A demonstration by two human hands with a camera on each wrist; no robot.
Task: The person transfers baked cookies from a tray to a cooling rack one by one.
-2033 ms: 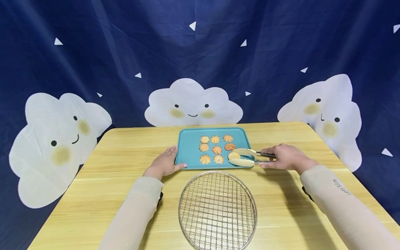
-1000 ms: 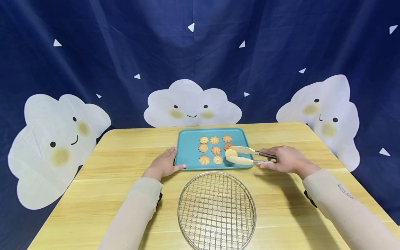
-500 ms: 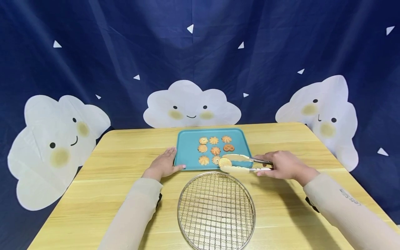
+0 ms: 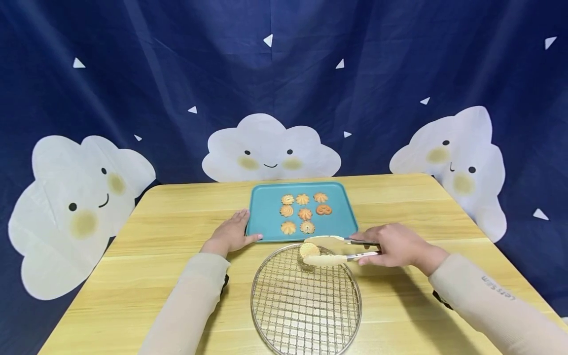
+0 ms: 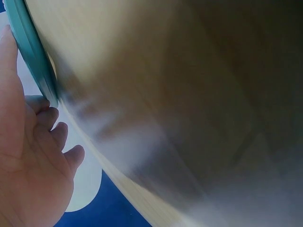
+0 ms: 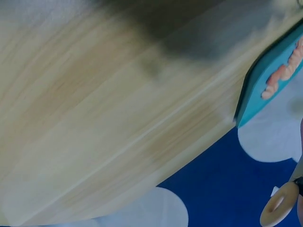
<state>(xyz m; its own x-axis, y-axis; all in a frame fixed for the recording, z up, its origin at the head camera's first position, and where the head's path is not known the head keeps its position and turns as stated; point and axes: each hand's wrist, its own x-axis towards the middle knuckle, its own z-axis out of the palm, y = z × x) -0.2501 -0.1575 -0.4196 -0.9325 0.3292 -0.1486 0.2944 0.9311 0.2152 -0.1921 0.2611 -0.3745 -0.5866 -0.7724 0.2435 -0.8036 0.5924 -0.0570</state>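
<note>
In the head view my right hand point(image 4: 397, 245) grips tongs point(image 4: 326, 260), whose pale tips pinch a round cookie point(image 4: 309, 250) over the far edge of a round wire rack point(image 4: 306, 305). Whether that cookie touches the mesh I cannot tell. Behind the rack lies a teal tray point(image 4: 266, 197) bearing several cookies, one of them pretzel-shaped point(image 4: 323, 209). My left hand point(image 4: 230, 233) rests at the tray's near left corner, thumb on the rim and fingers along the left side. The left wrist view shows that hand point(image 5: 33, 142) against the tray's edge point(image 5: 31, 52).
The wooden table point(image 4: 146, 236) runs out on both sides of the tray and rack. Behind it hangs a dark blue cloth point(image 4: 177, 59) with white clouds. In the right wrist view the tray's corner point(image 6: 251, 101) shows near the table's edge.
The right hand and tongs have moved left and nearer the body, carrying the cookie off the tray's near right part to above the rack. The left hand has stayed at the tray corner.
</note>
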